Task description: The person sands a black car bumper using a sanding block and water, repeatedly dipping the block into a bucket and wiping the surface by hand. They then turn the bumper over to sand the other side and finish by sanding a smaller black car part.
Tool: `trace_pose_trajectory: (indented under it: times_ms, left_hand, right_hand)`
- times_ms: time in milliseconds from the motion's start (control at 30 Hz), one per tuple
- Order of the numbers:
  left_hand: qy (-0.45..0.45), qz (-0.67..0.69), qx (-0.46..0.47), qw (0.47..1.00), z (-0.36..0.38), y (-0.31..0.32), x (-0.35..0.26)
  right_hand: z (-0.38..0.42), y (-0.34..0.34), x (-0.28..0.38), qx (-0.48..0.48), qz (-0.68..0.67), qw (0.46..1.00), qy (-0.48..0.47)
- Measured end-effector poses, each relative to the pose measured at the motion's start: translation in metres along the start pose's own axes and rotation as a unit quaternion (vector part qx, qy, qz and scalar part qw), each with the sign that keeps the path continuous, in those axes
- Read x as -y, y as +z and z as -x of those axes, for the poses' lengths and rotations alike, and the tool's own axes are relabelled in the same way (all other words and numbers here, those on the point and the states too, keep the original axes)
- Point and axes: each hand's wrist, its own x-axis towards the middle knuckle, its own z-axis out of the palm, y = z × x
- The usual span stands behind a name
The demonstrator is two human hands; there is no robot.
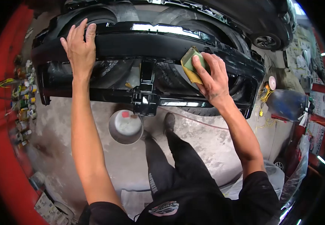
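A long black car bumper (140, 48) stretches across the upper part of the head view, propped in front of me. My left hand (80, 50) lies on its left part, fingers extended over the upper edge, holding nothing. In my right hand (214, 75) is a green sanding block (190, 60) with yellowish sandpaper (191, 76) around its lower side. That block is at the bumper's right part, gripped between thumb and fingers. Whether its underside touches the surface cannot be seen.
A bucket (112, 132) with whitish contents and a small red piece stands on the concrete floor near my feet. Tyres lie behind the bumper. Bottles and cans (27, 95) line the left side. A dark car (241, 15) is at upper right, with a yellow cord (266, 94) below.
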Motion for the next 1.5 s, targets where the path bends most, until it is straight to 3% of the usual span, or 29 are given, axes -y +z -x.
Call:
trace_pose_trajectory:
  times_ms: [200,567,633,833,967,1133,1300,1500]
  left_hand:
    - [0.016,0.008,-0.021,1.0,0.003,0.004,0.005]
    - [-0.007,0.038,-0.018,0.999,0.003,0.001,0.0]
    - [-0.002,0.043,-0.014,0.999,0.003,0.0,0.0]
    - [-0.01,0.037,-0.02,0.999,0.004,0.0,-0.004]
    - [-0.01,0.048,-0.007,0.999,0.003,0.0,-0.002]
    - [-0.014,0.036,-0.021,0.999,0.003,-0.001,-0.005]
    - [-0.006,0.037,-0.01,0.999,0.003,0.001,0.0]
    - [-0.004,0.034,-0.018,0.999,0.002,0.0,-0.004]
  right_hand:
    - [-0.015,0.007,-0.001,-0.013,0.018,0.998,-0.051]
    - [-0.029,0.009,0.0,-0.006,-0.024,0.998,-0.061]
    - [-0.003,0.002,-0.011,-0.009,0.0,1.0,-0.013]
    - [-0.037,0.022,0.009,-0.024,-0.045,0.997,-0.056]
    - [0.001,0.004,-0.015,-0.017,0.001,0.999,-0.03]
    - [-0.041,0.024,0.01,-0.03,-0.053,0.996,-0.067]
    - [-0.004,-0.001,-0.009,-0.007,-0.002,1.0,-0.025]
    - [-0.035,0.016,0.001,-0.009,-0.031,0.996,-0.087]
